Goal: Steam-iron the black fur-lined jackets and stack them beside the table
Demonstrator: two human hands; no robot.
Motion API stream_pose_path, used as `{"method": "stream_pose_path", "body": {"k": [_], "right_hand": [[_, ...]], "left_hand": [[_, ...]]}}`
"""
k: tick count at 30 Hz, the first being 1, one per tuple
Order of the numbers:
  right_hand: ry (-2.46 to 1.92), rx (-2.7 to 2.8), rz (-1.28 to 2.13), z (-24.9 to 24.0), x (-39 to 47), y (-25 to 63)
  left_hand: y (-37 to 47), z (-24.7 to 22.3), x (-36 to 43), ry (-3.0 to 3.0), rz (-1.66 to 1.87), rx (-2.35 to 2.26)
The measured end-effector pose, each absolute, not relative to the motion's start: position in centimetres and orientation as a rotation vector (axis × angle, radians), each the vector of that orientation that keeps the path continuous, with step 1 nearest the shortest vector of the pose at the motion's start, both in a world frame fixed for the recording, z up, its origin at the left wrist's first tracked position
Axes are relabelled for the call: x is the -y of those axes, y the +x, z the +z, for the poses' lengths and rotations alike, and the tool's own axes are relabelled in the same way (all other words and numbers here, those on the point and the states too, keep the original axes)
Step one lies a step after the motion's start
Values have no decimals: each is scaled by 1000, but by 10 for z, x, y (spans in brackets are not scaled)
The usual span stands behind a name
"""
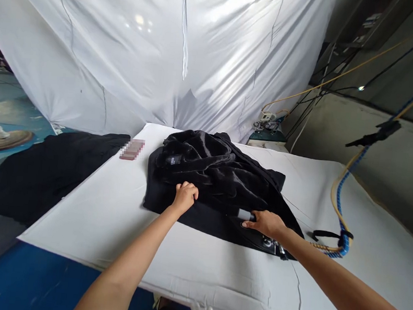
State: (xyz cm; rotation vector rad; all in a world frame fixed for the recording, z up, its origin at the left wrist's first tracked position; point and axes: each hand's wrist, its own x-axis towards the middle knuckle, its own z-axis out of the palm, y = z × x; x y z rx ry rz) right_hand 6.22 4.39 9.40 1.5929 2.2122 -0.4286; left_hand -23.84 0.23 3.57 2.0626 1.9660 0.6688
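A black garment (222,178) with a shiny plush lining and smooth dark edges lies spread on the white-covered table (197,265). A small dark label (173,161) with pale lettering shows on its lining. My left hand (186,196) rests near the garment's front edge, its fingers curled down and closed on the cloth. To the right, my right hand (267,224) is closed around a black-and-grey handheld tool (245,215) laid against the garment; its exact kind is unclear. Metal fittings (268,241) glint on the garment just below that hand.
A dark cloth pile (56,175) lies left of the table. A blurred reddish rectangle (132,149) sits on the table's left side. White sheeting (186,52) hangs behind. At right hang a blue-and-yellow hose (340,200) and a black strap (328,234). A small machine (267,121) stands behind.
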Motion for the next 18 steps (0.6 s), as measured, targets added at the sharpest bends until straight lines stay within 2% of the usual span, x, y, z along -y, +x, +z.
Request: {"method": "stream_pose_path", "body": {"k": [6,18], "right_hand": [[1577,-2271,-457,87,-44,84],[1914,-2056,-504,96,-59,230]], "left_hand": [[-243,24,10,1999,566,-1939],[-207,22,-9,2048,564,-1939]]}}
